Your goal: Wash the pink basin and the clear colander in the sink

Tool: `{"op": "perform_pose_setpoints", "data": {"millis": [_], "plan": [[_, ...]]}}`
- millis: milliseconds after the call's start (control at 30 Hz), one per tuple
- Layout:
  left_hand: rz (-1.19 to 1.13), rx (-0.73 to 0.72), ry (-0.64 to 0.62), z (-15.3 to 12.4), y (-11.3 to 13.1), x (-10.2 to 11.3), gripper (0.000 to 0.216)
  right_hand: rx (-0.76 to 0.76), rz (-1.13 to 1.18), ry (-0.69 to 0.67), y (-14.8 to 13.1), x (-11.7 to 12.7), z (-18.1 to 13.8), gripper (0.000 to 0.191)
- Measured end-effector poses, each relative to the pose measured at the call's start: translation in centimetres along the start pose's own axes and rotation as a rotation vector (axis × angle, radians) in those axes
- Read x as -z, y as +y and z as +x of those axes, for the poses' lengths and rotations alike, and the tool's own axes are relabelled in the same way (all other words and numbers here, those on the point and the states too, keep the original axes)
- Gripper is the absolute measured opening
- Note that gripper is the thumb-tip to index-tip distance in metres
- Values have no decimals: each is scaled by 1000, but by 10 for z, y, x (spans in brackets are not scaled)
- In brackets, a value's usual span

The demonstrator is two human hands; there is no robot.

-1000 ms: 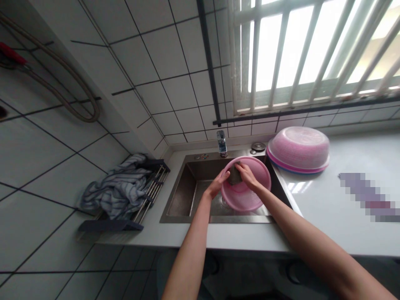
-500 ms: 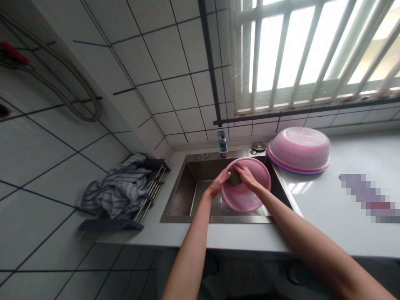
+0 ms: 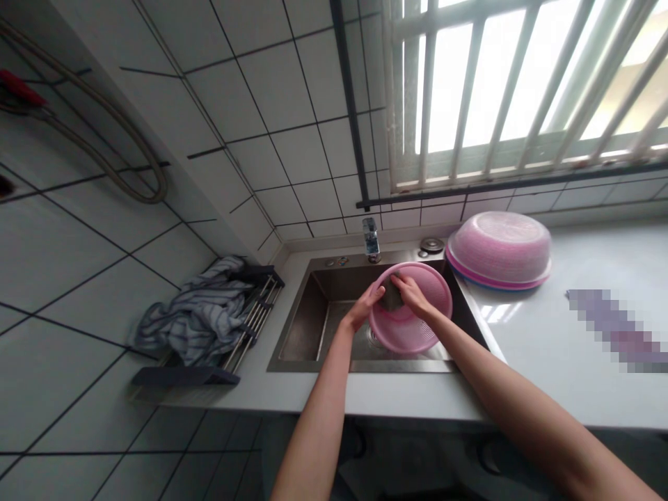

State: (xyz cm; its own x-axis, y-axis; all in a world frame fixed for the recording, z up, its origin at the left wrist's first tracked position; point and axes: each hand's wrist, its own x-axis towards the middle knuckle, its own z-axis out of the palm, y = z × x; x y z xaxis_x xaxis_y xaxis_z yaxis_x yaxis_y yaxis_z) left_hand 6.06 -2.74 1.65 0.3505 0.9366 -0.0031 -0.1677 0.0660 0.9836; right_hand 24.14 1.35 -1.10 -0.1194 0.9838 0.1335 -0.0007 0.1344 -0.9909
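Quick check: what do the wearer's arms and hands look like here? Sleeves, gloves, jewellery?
Both forearms are bare up to the frame edge, no sleeves in view. The left hand and right hand wear no gloves. No watch, bracelet or ring can be made out; the fingers are too small to rule out a ring.

Sponge [image 3: 390, 298] slightly lower in colander [image 3: 417, 327]

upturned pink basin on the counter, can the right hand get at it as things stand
Probably yes, once free: the right hand presses a dark sponge inside the pink colander, and the upturned pink basin sits just right of the sink, nothing between.
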Motion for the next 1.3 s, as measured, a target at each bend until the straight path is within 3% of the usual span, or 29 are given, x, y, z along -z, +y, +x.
{"op": "perform_pose_setpoints", "data": {"millis": [100,167,233,367,433,500,667,767,933,1167,1300], "plan": [[14,-1,-6,0,-1,-1,70,-48,5,146,5,13,10,44],[32,-1,-9,0,-2,0,70,-46,-16,157,7,14,11,44],[53,-4,-17,0,-3,1,69,-16,-37,81,7,7,6,41],[86,-19,-21,0,-5,3,67,52,-55,-245,4,-15,-9,33],[95,-23,-9,1,-5,4,67,65,-54,-313,2,-20,-12,32],[97,-26,-2,2,-4,3,67,70,-49,-251,2,-17,-9,32],[43,7,-25,0,0,0,71,-58,-36,106,8,9,7,41],[36,11,-28,-1,2,-2,71,-86,-9,177,8,14,9,44],[117,9,-27,-1,1,1,73,12,-44,52,-2,3,0,39],[162,44,31,-3,-4,4,84,92,-91,-319,-6,-14,-14,27],[144,-19,44,-2,-3,4,80,97,-69,-372,-10,-18,-18,27]]}}
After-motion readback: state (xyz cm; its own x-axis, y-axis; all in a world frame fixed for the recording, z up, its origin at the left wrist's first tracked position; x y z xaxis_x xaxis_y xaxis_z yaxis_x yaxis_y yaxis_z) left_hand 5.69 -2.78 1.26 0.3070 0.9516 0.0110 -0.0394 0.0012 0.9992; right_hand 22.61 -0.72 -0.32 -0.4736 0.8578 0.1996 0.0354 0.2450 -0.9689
